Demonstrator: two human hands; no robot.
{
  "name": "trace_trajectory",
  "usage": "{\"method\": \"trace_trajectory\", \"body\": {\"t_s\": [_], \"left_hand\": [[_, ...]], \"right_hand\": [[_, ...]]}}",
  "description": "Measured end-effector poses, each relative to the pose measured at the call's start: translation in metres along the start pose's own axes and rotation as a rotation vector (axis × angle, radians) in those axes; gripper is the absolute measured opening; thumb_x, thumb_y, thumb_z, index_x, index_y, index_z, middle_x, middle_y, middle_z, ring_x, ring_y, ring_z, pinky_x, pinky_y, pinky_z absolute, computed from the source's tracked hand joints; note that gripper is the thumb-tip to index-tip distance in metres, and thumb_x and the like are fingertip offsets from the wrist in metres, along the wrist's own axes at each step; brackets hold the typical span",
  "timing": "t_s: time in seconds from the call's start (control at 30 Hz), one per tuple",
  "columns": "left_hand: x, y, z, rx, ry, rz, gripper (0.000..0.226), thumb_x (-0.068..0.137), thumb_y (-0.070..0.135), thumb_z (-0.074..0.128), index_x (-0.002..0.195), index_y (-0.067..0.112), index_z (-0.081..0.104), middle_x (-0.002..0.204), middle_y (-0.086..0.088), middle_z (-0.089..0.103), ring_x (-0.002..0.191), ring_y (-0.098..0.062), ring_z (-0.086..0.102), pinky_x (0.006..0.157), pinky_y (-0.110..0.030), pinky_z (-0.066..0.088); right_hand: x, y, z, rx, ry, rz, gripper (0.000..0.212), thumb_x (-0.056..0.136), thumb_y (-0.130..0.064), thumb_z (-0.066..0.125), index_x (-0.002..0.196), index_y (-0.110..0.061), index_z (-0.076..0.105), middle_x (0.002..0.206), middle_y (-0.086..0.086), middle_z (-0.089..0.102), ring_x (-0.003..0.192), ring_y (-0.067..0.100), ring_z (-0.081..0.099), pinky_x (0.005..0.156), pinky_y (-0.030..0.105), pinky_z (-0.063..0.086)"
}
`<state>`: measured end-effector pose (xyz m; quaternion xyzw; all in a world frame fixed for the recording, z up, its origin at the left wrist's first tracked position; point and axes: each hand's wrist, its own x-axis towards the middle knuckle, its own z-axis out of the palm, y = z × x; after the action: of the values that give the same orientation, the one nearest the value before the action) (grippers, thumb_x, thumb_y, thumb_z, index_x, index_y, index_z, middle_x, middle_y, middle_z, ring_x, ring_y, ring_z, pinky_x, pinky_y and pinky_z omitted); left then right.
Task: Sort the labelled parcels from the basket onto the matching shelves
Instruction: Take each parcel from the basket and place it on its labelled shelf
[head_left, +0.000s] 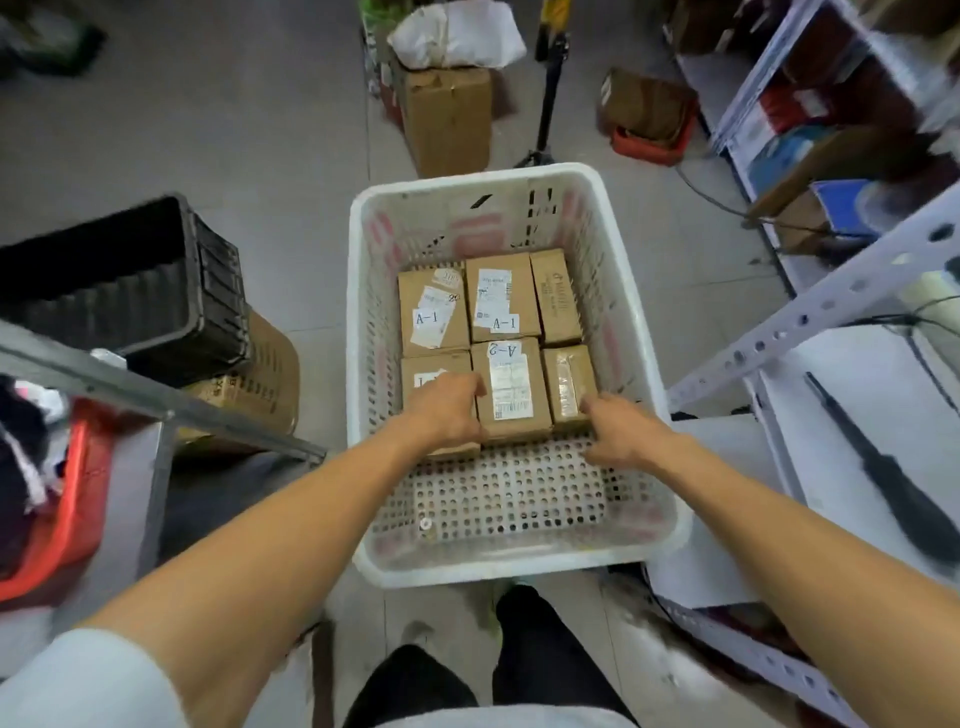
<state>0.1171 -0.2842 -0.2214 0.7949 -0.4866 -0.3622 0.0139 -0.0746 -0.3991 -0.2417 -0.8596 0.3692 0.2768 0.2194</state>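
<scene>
Room: grey floor (260, 130), shelves (831, 291) on both sides.
Basket (363, 291): white, on the floor, holding six parcels (511, 384).
Left hand (447, 410): grasping the near-left parcel (423, 371).
Right hand (618, 431): fingers against the near-right parcel (569, 374); grip unclear.

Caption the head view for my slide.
Left hand and right hand reach the near row of parcels in a white basket, either side of the A-2 parcel.

Both bare forearms extending forward and down, converging slightly. Left grip (449, 410) hanging knuckles-up, fingers curling under. Right grip (618, 434) reaching alongside, apart from left, fingers curling, tips hidden from view.
</scene>
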Motion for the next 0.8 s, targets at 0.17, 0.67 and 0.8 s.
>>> {"method": "trace_trajectory", "body": {"t_s": [0.17, 0.67, 0.8], "left_hand": [[0.061, 0.001, 0.028, -0.058, -0.056, -0.057, 0.062, 0.076, 0.028, 0.074, 0.131, 0.019, 0.048, 0.126, -0.003, 0.058, 0.112, -0.023, 0.056, 0.091, -0.037, 0.049], [0.167, -0.041, 0.121, -0.401, -0.09, -0.127, 0.05, 0.075, 0.028, 0.075, 0.121, 0.025, 0.053, 0.11, 0.007, 0.06, 0.102, -0.014, 0.056, 0.084, -0.03, 0.047], [0.171, -0.046, 0.128, -0.438, -0.09, -0.125, 0.048, 0.075, 0.027, 0.075, 0.119, 0.024, 0.054, 0.108, 0.006, 0.059, 0.098, -0.014, 0.057, 0.087, -0.035, 0.05]], "right_hand": [[0.069, 0.022, 0.01, 0.047, -0.063, 0.058, 0.051, 0.082, -0.013, 0.066, 0.128, -0.007, 0.044, 0.121, 0.014, 0.056, 0.106, 0.028, 0.055, 0.08, 0.035, 0.049], [0.228, 0.048, 0.059, -0.395, -0.101, -0.016, 0.146, 0.055, -0.043, 0.09, 0.15, -0.005, -0.016, 0.157, 0.025, -0.003, 0.146, 0.039, 0.003, 0.118, 0.044, 0.013], [0.236, 0.05, 0.07, -0.421, -0.097, -0.061, 0.156, 0.049, -0.048, 0.091, 0.148, -0.008, -0.022, 0.156, 0.027, -0.006, 0.145, 0.042, -0.004, 0.119, 0.05, 0.009]]}}
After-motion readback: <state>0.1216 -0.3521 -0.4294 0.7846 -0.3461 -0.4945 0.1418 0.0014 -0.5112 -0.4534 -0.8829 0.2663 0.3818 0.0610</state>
